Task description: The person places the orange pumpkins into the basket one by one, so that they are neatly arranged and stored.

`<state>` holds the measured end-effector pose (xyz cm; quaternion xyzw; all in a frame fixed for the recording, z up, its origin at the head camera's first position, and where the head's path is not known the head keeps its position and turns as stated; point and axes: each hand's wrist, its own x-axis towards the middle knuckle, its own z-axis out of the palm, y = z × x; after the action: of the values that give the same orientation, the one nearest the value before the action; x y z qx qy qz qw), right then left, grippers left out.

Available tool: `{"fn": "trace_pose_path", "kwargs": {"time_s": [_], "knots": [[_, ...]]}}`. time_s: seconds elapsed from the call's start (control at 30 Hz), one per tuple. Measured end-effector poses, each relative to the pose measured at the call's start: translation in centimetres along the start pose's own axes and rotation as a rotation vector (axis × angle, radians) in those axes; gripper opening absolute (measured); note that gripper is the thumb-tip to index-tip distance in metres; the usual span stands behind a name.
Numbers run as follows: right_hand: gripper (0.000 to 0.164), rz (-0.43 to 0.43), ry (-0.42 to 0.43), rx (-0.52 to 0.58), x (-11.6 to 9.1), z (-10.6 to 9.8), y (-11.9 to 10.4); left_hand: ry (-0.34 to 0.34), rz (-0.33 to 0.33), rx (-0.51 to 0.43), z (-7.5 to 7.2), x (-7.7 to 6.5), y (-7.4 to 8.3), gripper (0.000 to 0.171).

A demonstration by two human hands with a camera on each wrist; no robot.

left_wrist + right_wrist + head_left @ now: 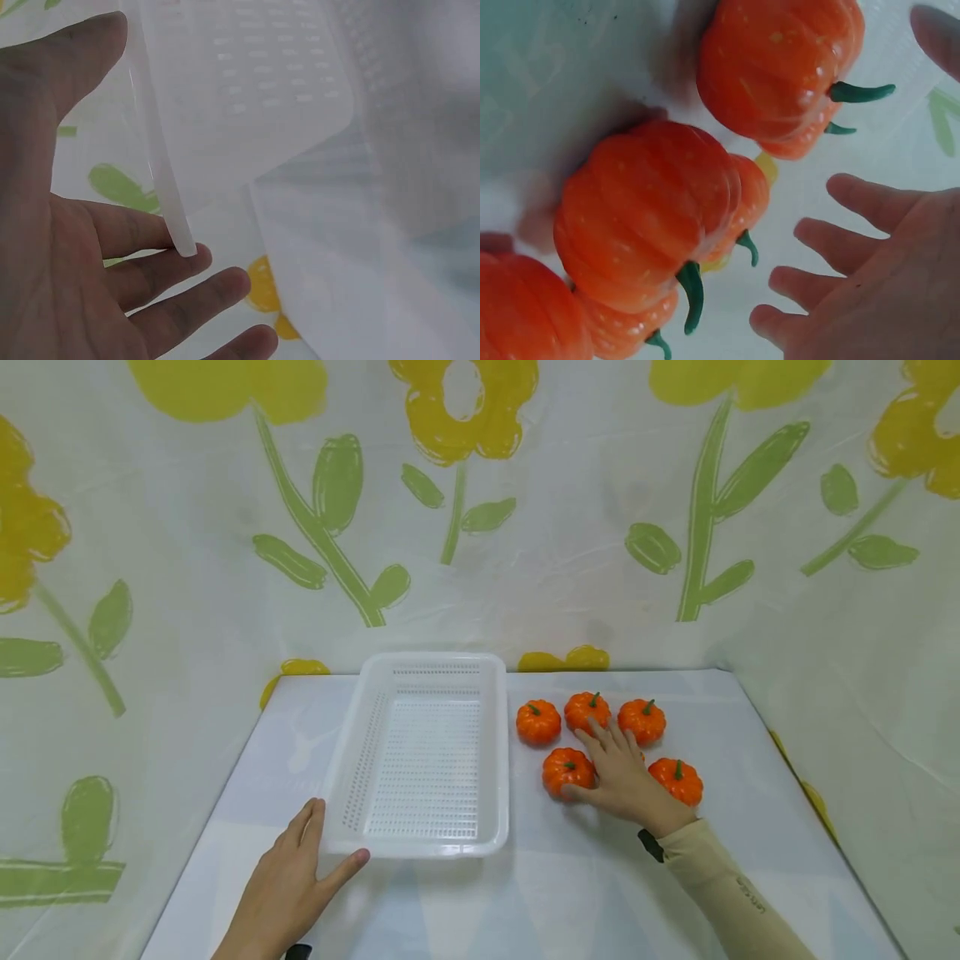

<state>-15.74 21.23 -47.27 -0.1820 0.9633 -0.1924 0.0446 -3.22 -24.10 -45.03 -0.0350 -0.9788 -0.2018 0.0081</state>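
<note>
My left hand (288,872) is at the near left corner of a white plastic basket (495,760), fingers and thumb spread about the corner. In the left wrist view, the fingertips (196,256) meet the bottom end of the basket's rim. My right hand (622,781) hovers over a group of small orange pumpkins with green stems, its fingers spread and nothing held. Under the palm, one pumpkin (649,217) is mostly hidden in the head view. Nearest the thumb is the front left pumpkin (566,771); another pumpkin (587,710) lies beyond the fingertips.
Other pumpkins stand at the back left (538,723), a back right pumpkin (642,721) and a front right pumpkin (677,781) among them. The basket has a perforated floor and walls. A flower-printed cloth (555,552) rises behind the white table (495,914) and along its sides.
</note>
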Motion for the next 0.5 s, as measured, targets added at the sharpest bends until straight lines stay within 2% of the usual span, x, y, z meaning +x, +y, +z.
{"fn": "trace_pose_path", "kwargs": {"time_s": [0.3,0.5], "knots": [[0.099,-0.016,-0.026,-0.01,0.4,1.5,0.2,-0.01,-0.01,-0.006,0.1,0.2,0.0,0.106],[0.093,-0.02,-0.062,-0.012,0.5,2.3,0.4,-0.011,-0.011,-0.001,0.0,0.1,0.1,0.107]]}}
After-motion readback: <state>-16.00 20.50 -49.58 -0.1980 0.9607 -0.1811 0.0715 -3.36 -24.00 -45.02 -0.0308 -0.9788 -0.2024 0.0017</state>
